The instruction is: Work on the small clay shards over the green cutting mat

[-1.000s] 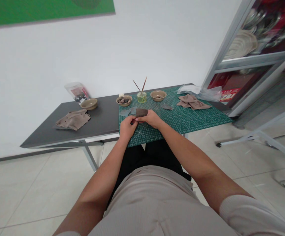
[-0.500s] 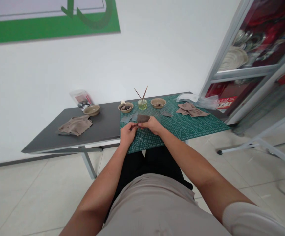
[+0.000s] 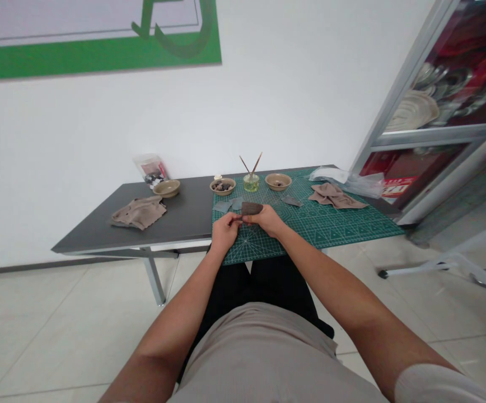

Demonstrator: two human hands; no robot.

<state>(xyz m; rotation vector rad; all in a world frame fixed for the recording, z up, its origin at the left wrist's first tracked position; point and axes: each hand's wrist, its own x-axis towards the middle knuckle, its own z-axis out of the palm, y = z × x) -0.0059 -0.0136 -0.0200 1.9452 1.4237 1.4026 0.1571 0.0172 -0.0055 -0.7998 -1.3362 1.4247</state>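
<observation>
Both my hands meet over the near edge of a green cutting mat (image 3: pixel 331 224). My right hand (image 3: pixel 269 219) is closed around a dark brown folded piece (image 3: pixel 251 208), curved over its fingers. My left hand (image 3: pixel 225 230) pinches something small against that piece; I cannot make out what. Just beyond the hands lie grey sheets (image 3: pixel 228 205) on the mat.
On the dark table (image 3: pixel 184 218) stand three tan bowls (image 3: pixel 222 186), a glass jar with two sticks (image 3: pixel 251 180), a clear bag (image 3: pixel 151 169), and two beige cloths (image 3: pixel 139 211). A plastic bag (image 3: pixel 347 178) lies far right. A metal shelf (image 3: pixel 436 112) stands at right.
The camera has tilted up and shifted, so the table sits lower and further right in view. My hands stay together on the brown piece with only slight finger movement.
</observation>
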